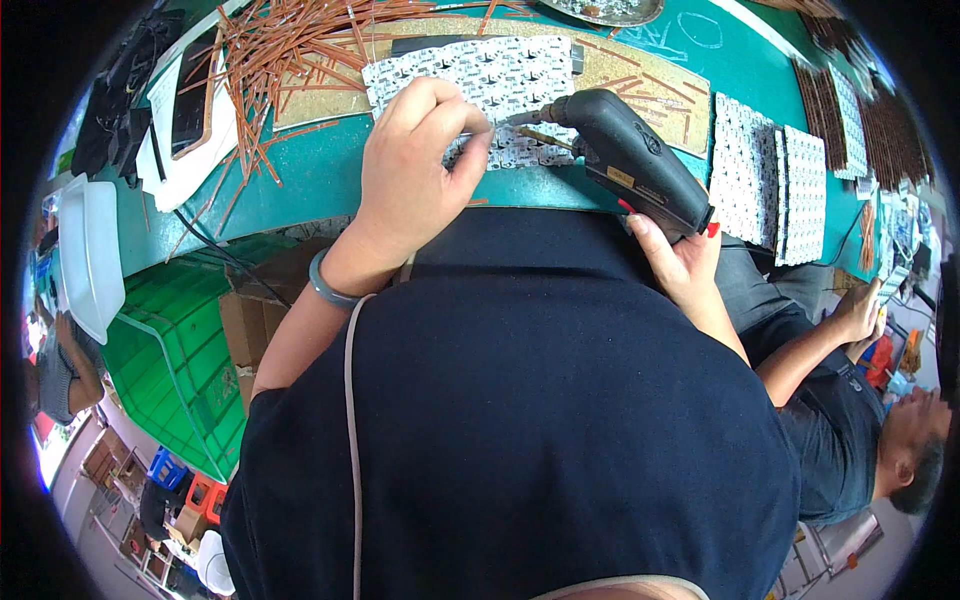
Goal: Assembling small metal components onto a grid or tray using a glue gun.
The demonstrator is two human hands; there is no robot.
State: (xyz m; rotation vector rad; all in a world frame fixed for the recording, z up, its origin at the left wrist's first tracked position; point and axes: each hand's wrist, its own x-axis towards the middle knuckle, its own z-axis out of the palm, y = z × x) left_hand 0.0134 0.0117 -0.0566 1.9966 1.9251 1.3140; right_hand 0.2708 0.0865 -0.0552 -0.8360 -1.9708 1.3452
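Observation:
My right hand (pixel 678 262) grips the rear end of a black soldering gun (pixel 640 155), whose thin metal tip points left. Below the tip runs a slim brass-coloured tube (pixel 543 138). My left hand (pixel 415 165) is closed in a pinch close to the tip; what sits between its fingertips, if anything, is too small to make out. Under both lies a white panel with a repeated black pattern (pixel 500 70), flat on a tan board (pixel 330 95). My left hand covers the panel's lower left part.
Reddish-brown thin strips (pixel 300 50) are heaped at the back left. A phone (pixel 195 95) lies on paper at left. More patterned panels (pixel 745 165) stand at right. A green crate (pixel 180 350) is below the table's left side. Another person (pixel 840 400) works at my right.

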